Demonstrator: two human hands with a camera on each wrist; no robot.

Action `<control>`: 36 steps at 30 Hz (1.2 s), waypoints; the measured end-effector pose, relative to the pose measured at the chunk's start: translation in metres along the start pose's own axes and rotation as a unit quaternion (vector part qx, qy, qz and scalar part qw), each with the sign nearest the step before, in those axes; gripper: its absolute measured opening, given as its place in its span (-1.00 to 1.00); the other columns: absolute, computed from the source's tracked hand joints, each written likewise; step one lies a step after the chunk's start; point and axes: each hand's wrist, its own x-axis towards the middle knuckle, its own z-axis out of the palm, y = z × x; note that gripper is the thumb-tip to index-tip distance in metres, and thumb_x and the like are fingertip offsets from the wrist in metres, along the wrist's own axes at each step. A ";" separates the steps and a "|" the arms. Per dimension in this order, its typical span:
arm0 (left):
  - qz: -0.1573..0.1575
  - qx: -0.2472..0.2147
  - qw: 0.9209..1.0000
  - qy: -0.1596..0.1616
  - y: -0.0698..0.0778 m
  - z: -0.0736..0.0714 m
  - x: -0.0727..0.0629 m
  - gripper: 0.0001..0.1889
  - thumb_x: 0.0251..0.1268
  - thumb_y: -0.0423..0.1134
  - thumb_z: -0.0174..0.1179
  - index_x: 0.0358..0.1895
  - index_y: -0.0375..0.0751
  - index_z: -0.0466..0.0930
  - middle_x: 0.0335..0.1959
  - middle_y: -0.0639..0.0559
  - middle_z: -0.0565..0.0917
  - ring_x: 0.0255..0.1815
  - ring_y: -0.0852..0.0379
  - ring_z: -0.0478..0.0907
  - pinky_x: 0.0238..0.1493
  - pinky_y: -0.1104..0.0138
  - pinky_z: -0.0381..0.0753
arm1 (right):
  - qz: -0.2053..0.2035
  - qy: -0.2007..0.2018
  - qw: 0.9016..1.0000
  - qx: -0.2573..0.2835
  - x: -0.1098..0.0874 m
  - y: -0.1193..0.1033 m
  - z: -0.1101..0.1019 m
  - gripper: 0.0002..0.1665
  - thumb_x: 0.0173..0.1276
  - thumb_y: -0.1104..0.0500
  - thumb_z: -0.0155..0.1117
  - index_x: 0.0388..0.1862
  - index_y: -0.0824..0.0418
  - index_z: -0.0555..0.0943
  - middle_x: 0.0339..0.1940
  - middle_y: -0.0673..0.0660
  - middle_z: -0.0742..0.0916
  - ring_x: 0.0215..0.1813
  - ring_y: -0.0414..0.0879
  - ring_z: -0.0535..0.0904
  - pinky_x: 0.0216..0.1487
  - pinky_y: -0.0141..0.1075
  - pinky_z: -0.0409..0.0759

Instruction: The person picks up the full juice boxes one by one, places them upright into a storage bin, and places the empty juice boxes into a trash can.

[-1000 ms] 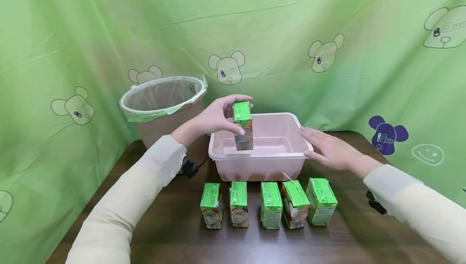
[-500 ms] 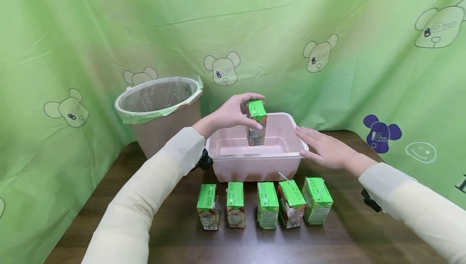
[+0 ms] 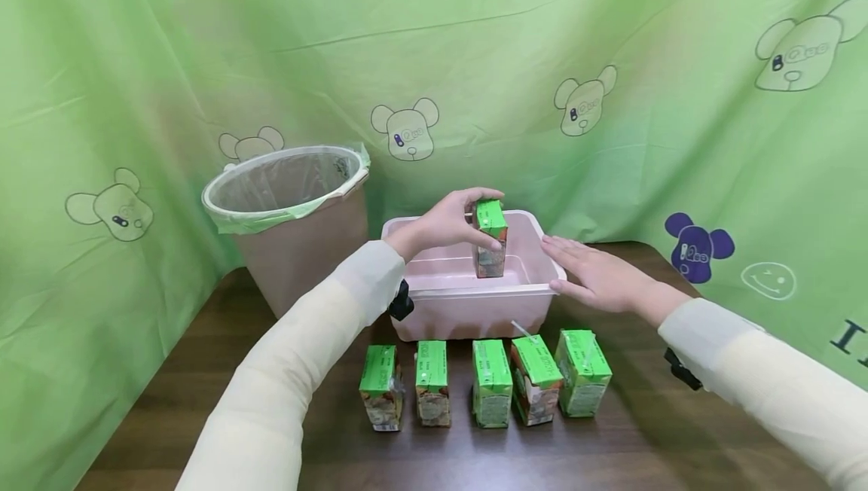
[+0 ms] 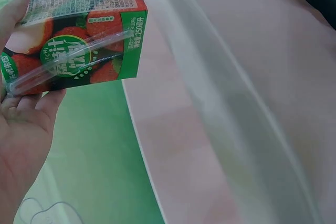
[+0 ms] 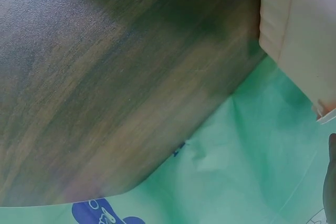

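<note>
In the head view my left hand (image 3: 450,221) grips a juice box (image 3: 491,244) upright by its upper part, within the outline of the pink plastic basin (image 3: 468,316). The left wrist view shows this juice box (image 4: 79,51) close up, with strawberries on its side and a wrapped straw stuck across it. My right hand (image 3: 603,278) has straight fingers resting at the basin's right rim. In the right wrist view only a bit of the right hand (image 5: 331,179) shows at the edge, beside the basin wall (image 5: 296,35).
Several green-topped juice boxes stand in a row in front of the basin, among them a tilted box (image 3: 537,382) with a straw sticking up. A lined trash bin (image 3: 305,250) stands left of the basin. Behind the dark wooden table (image 3: 678,416) hangs a green curtain (image 3: 488,62).
My left hand has carried the juice box rightward over the basin and, most recently, slightly lower. The right hand has stayed at the rim, while the whole head view has shifted a little.
</note>
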 end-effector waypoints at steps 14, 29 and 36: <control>-0.018 0.022 1.000 0.000 -0.010 0.014 0.012 -0.18 -0.06 -0.46 0.50 0.37 -0.24 0.34 0.01 -0.02 0.56 -0.12 0.13 0.59 -0.07 0.41 0.60 | 0.005 -0.005 1.000 0.001 0.001 -0.005 -0.003 -0.18 0.50 -0.10 0.06 0.49 0.41 0.15 0.50 0.34 0.25 0.48 0.26 0.12 0.38 0.16 0.18; -0.042 0.030 0.999 -0.008 -0.026 0.024 0.021 -0.14 -0.08 -0.43 0.52 0.38 -0.27 0.32 -0.01 -0.04 0.56 -0.16 0.11 0.57 -0.13 0.41 0.61 | 0.007 -0.022 1.000 0.001 0.000 -0.010 -0.004 -0.17 0.50 -0.11 0.05 0.49 0.41 0.14 0.50 0.33 0.24 0.49 0.26 0.09 0.41 0.13 0.14; -0.038 0.027 0.999 -0.019 -0.030 0.029 0.023 -0.17 -0.07 -0.44 0.50 0.37 -0.32 0.33 -0.05 -0.02 0.56 -0.24 0.14 0.56 -0.18 0.38 0.62 | 0.003 -0.016 1.000 0.000 -0.001 -0.010 -0.005 -0.18 0.50 -0.09 0.07 0.48 0.44 0.15 0.49 0.35 0.24 0.48 0.27 0.11 0.42 0.12 0.14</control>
